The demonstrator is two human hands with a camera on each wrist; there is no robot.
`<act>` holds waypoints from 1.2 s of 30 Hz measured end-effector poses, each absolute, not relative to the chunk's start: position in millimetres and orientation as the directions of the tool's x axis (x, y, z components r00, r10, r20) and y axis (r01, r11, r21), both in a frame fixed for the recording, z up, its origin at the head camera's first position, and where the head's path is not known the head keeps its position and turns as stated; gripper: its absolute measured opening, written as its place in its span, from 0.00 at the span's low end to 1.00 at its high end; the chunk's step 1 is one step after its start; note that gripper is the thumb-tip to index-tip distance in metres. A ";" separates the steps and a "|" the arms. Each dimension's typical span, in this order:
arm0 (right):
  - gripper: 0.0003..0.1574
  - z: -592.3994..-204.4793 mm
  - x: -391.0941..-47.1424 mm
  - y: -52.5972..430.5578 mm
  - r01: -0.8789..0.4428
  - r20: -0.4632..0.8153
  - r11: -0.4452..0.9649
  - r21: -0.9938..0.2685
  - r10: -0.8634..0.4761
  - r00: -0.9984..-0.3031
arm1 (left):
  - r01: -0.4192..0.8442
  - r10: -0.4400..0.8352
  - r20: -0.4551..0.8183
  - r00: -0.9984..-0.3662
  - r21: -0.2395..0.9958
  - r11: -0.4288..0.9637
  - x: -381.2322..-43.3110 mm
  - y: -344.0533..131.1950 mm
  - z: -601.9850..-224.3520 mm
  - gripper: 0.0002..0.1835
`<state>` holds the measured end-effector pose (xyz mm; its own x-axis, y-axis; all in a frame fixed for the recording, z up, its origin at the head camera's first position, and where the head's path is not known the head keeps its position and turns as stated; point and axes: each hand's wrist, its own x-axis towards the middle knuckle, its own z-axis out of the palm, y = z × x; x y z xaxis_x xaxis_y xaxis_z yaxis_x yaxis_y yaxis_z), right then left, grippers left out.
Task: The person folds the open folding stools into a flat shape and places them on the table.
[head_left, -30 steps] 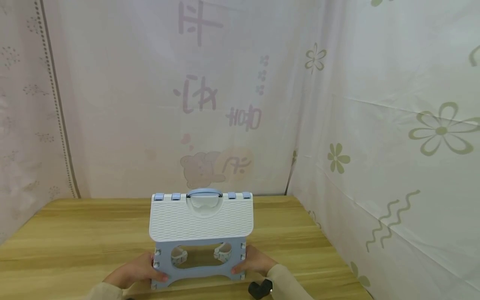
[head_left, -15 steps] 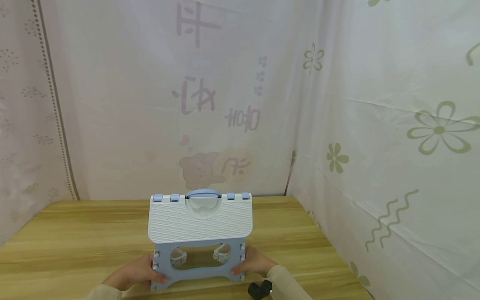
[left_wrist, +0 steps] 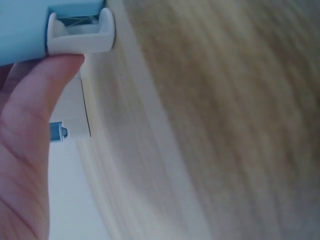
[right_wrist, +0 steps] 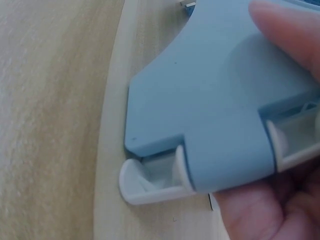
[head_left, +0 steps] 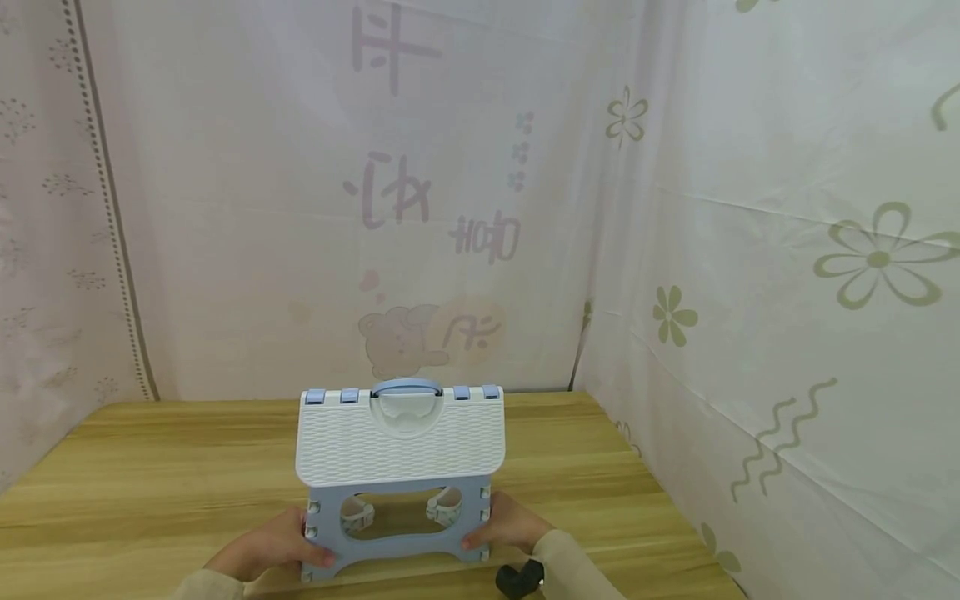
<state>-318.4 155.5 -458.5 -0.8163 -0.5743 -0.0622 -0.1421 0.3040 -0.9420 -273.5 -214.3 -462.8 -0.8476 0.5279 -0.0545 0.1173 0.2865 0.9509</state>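
Note:
A folding step stool [head_left: 401, 442] with a white woven-pattern top and light blue legs stands on the wooden table. Its top panel slopes toward me like a roof, and a blue carry handle sits along the upper edge. My left hand [head_left: 270, 543] grips the left side of the front leg panel, thumb across its face. On the opposite side, my right hand [head_left: 513, 523] holds the same panel with the thumb in front. White hinge pieces [right_wrist: 155, 182] line the blue edge in the right wrist view, where fingers curl behind it. The stool's rear legs are mostly hidden.
The wooden table [head_left: 150, 475] extends left, right and behind the stool. A pale printed curtain [head_left: 262, 250] hangs at the back, and a flowered one [head_left: 750, 292] runs along the right side. A black object [head_left: 519, 578] sits at the right wrist.
The head view has shifted very slightly. Both hands keep the same hold, and the stool has not visibly moved on the table.

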 end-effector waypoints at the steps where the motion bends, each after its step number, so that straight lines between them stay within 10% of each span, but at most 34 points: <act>1: 0.37 -458.5 -318.5 155.4 -0.141 -0.064 0.306 -0.941 -0.573 -0.817 | 0.118 0.530 -0.053 -0.847 0.952 0.283 -273.6 -214.4 -463.2 0.28; 36: 0.41 -459.1 -322.8 156.6 -0.126 -0.087 0.313 -0.941 -0.587 -0.805 | 0.076 0.524 -0.078 -0.848 0.961 0.265 -272.7 -213.0 -462.0 0.24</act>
